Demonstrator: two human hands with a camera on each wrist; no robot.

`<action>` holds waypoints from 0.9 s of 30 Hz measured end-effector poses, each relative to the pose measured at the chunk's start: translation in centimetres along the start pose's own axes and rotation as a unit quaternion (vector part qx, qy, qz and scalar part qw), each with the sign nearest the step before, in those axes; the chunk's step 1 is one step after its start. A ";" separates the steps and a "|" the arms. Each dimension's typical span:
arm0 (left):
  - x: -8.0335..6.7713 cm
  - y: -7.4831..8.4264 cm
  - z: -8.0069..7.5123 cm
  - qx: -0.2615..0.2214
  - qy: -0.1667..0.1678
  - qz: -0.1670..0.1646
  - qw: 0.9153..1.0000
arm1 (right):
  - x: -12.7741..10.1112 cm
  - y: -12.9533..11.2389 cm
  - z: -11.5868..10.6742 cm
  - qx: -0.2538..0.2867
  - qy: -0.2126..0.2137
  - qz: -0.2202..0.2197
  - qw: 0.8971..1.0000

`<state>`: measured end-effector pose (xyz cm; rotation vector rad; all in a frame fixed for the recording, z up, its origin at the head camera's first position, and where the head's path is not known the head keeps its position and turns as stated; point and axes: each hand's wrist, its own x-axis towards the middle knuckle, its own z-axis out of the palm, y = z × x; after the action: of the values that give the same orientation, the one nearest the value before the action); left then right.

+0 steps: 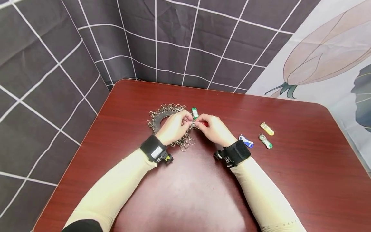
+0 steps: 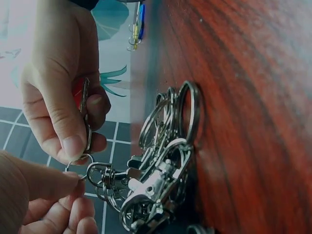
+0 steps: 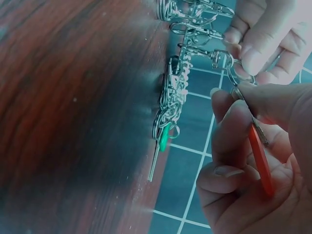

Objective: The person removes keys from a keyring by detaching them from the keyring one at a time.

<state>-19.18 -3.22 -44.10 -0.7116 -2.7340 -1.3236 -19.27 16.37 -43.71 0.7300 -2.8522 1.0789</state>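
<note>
Step in hand: joining the red tag to a split ring.

At frame centre, the left hand [image 1: 174, 126] pinches a small ring [image 2: 78, 162] at the edge of the ring pile [image 1: 166, 124]. Just right of it, the right hand [image 1: 214, 129] grips the red tag [image 3: 261, 158], its tip touching that ring. Next move likely calls for working the ring open and threading the tag on.

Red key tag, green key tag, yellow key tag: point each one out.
red key tag [image 3: 261, 163], right wrist view, on its plastic body.
green key tag [image 1: 195, 112], head view, on its label face.
yellow key tag [image 1: 267, 128], head view, on its middle.
</note>
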 end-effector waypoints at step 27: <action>-0.3 0.0 0.3 0.038 0.036 -0.040 0.998 | 0.1 -0.1 0.6 0.072 0.018 -0.006 0.997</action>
<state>-18.84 -3.16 -44.36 -0.5443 -2.7666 -1.2246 -19.19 15.88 -44.09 0.7268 -2.7581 1.2939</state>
